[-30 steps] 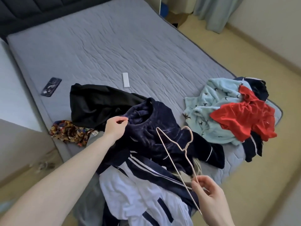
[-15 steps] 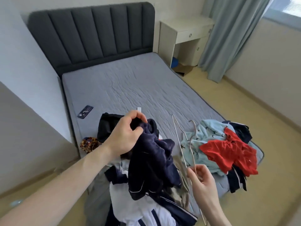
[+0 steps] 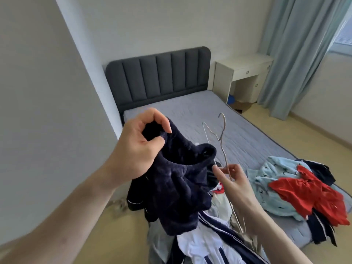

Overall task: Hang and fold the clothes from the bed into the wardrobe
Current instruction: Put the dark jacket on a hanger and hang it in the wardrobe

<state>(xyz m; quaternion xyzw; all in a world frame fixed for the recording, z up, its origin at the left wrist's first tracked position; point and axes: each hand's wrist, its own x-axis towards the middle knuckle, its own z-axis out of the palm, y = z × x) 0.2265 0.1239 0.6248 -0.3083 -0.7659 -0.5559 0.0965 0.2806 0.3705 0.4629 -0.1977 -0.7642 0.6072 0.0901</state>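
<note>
Left hand (image 3: pixel 141 147) pinches the neck edge of a navy top (image 3: pixel 181 189), lifted above the bed's (image 3: pixel 190 109) foot end. Right hand (image 3: pixel 234 180) pinches a wire hanger (image 3: pixel 222 141), hook up, just beside the top's collar; touching or not, can't tell. White-navy garment (image 3: pixel 205 246) lies below at the foot edge. Red cloth (image 3: pixel 308 193) on light-blue cloth (image 3: pixel 274 170) at the bed's right foot corner.

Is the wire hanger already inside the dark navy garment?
No, the right hand holds the wire hanger beside the dark navy garment, which the left hand grips.
</note>
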